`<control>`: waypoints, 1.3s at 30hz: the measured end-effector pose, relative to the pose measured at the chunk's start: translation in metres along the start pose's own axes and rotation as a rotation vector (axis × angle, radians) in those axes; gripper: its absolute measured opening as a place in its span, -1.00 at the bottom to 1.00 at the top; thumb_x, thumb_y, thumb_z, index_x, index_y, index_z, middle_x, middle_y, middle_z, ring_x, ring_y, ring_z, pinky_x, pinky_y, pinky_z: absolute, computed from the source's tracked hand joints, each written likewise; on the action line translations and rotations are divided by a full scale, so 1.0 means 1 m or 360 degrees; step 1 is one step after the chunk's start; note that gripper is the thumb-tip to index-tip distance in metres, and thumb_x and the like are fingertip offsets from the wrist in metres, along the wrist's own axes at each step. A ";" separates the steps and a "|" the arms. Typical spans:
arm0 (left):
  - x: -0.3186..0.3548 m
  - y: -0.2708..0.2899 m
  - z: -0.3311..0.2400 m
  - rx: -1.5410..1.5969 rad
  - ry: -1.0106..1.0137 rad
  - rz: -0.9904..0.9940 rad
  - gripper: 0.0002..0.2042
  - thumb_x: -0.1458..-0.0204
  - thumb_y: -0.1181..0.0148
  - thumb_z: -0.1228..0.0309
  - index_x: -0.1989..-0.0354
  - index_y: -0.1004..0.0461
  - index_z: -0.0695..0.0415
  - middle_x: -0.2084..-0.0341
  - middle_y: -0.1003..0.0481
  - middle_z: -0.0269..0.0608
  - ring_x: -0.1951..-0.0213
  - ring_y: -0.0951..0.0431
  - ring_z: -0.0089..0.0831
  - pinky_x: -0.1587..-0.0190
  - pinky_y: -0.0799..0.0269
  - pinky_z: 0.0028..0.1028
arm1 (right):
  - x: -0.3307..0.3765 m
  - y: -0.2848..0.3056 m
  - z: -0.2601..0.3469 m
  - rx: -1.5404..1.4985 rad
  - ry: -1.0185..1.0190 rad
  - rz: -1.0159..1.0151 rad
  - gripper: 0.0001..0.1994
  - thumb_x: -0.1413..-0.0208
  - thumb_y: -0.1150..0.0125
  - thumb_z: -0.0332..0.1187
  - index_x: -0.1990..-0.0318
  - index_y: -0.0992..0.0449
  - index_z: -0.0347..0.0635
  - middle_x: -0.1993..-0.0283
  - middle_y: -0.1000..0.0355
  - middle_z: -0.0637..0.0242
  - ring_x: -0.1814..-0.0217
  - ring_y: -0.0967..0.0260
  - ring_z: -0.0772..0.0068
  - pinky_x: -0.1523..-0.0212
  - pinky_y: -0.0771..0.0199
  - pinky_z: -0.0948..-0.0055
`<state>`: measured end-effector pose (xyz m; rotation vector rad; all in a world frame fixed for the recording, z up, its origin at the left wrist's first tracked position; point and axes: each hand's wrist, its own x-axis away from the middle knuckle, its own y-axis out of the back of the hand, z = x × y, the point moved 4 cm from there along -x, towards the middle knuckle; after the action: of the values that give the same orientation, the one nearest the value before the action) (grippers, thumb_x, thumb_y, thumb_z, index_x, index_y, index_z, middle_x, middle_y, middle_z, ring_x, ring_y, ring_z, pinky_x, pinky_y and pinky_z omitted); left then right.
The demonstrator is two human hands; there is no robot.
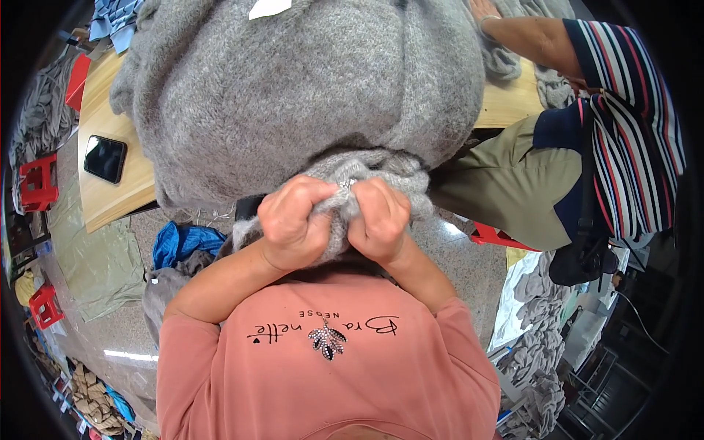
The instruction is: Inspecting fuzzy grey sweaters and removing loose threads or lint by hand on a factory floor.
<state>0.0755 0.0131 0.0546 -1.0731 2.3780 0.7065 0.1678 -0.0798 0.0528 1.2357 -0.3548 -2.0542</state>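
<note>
Head view, centre: left hand (295, 221) and right hand (381, 220) clench gray fabric (411, 180). Dark lettering (382, 327) marks the pink shirt (330, 392), lower centre.

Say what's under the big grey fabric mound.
Pale wooden table, showing past the grey mound at left and right. The table's middle, and anything else beneath, is covered. Held fabric also hides part of the mound's near edge.
</note>
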 end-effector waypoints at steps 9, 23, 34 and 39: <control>0.009 0.002 0.008 0.0163 0.0279 0.0016 -0.81 0.29 -0.09 0.74 0.43 -0.40 0.25 0.57 -0.44 -0.15 0.54 -0.47 -0.42 0.47 -0.34 -0.56 | 0.005 -0.003 0.000 0.0148 0.0054 0.0127 -0.69 0.52 0.03 -0.65 0.42 -0.36 -0.37 0.64 -0.21 0.21 0.69 -0.19 0.24 0.69 -0.21 0.38; 0.005 -0.001 0.008 0.0072 0.0053 -0.0047 -0.77 0.35 -0.09 0.73 0.42 -0.39 0.26 0.58 -0.43 -0.09 0.55 -0.47 -0.28 0.49 -0.38 -0.49 | -0.002 -0.001 -0.003 0.0004 0.0037 0.0010 -0.73 0.49 0.04 -0.64 0.44 -0.36 -0.35 0.64 -0.20 0.20 0.71 -0.17 0.23 0.70 -0.18 0.36; 0.004 0.001 0.007 0.0147 0.0230 0.0001 -0.84 0.27 -0.07 0.72 0.46 -0.38 0.26 0.61 -0.41 -0.14 0.59 -0.43 -0.40 0.53 -0.32 -0.54 | 0.004 -0.004 -0.007 0.0165 0.0186 0.0027 -0.67 0.58 0.05 -0.61 0.43 -0.34 -0.37 0.64 -0.19 0.23 0.70 -0.17 0.25 0.70 -0.21 0.38; 0.006 0.001 0.003 0.0218 0.0214 0.0031 -0.86 0.27 -0.08 0.72 0.47 -0.37 0.28 0.62 -0.39 -0.12 0.62 -0.40 -0.40 0.55 -0.30 -0.54 | 0.007 0.000 -0.003 0.0155 0.0246 -0.0034 -0.71 0.55 0.03 -0.60 0.46 -0.33 -0.38 0.64 -0.19 0.23 0.71 -0.16 0.28 0.71 -0.18 0.39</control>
<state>0.0713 0.0121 0.0494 -1.0710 2.5126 0.4836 0.1681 -0.0842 0.0466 1.4523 -0.3738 -1.9640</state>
